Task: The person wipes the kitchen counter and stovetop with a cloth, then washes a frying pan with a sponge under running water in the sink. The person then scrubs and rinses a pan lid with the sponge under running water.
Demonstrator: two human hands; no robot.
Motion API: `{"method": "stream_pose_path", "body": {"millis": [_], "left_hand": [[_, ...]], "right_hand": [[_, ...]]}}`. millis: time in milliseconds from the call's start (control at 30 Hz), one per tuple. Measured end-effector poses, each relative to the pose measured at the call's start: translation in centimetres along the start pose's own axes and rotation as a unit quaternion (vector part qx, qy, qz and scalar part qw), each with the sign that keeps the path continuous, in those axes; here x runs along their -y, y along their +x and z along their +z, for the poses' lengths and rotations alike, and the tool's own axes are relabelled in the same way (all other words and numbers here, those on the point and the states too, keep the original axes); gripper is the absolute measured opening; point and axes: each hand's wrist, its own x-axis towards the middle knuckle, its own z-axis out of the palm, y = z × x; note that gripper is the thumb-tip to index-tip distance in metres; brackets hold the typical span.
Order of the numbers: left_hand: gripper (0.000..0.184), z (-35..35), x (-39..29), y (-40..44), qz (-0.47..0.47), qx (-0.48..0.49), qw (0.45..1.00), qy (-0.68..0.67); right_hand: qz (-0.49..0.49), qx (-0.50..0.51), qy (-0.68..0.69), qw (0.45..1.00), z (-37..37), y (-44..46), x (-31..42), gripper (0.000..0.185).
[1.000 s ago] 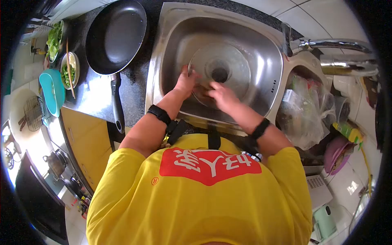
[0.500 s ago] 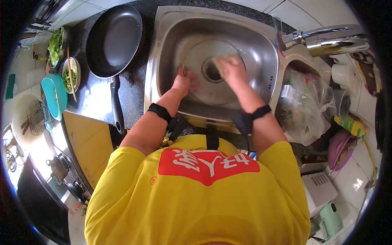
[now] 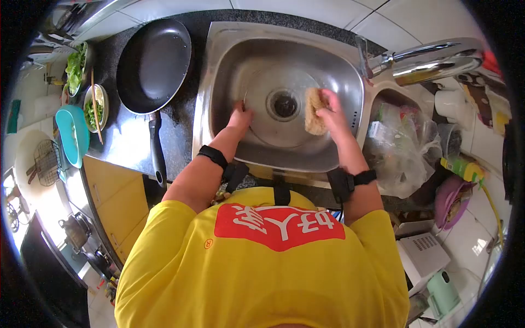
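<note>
My right hand [image 3: 331, 113] is closed on a tan, fibrous loofah sponge [image 3: 314, 111], held upright over the right part of the steel sink [image 3: 339, 147]. On the sink's left side, my left hand [image 3: 239, 117] has its fingers curled. A thin edge shows at its thumb, and a faint clear round outline curves across the sink from there. Whether this is a glass lid or a ring in the sink floor, I cannot tell. The drain [image 3: 285, 105] lies between the two hands.
A black frying pan [image 3: 155, 65] rests left of the sink, near a bowl with chopped greens and chopsticks [image 3: 97, 109], leafy greens [image 3: 75, 68] and a turquoise bowl [image 3: 72, 135]. The chrome faucet [image 3: 437, 60] juts in at right, above plastic bags [image 3: 402, 145].
My right hand has moved rightward with the loofah sponge, from over the drain towards the sink's right wall. The left hand's spread fingers are now curled. The view has shifted slightly.
</note>
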Motion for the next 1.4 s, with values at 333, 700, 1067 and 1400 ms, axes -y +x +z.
{"method": "stream_pose_path", "body": {"millis": [333, 700, 1067, 1400], "left_hand": [[0.027, -0.2, -1.8, 0.2, 0.106, -0.047, 0.964, 0.238], [0.033, 2.5, -9.5, -7.5, 0.064, 0.127, 0.990, -0.015], [0.054, 11.8, -12.8, -6.6, 0.086, 0.195, 0.920, -0.328], [0.042, 12.7, -10.4, -2.8, 0.208, -0.055, 0.973, -0.079]], "right_hand": [[-0.082, 0.036, 0.086, 0.992, -2.7, 0.4, 12.3, 0.088], [-0.043, 0.055, 0.039, 0.997, -3.7, 3.2, 14.2, 0.089], [-0.022, 0.092, 0.239, 0.966, -1.1, -2.8, 8.9, 0.071], [-0.065, -0.039, 0.081, 0.994, 3.3, -0.6, 8.3, 0.032]]}}
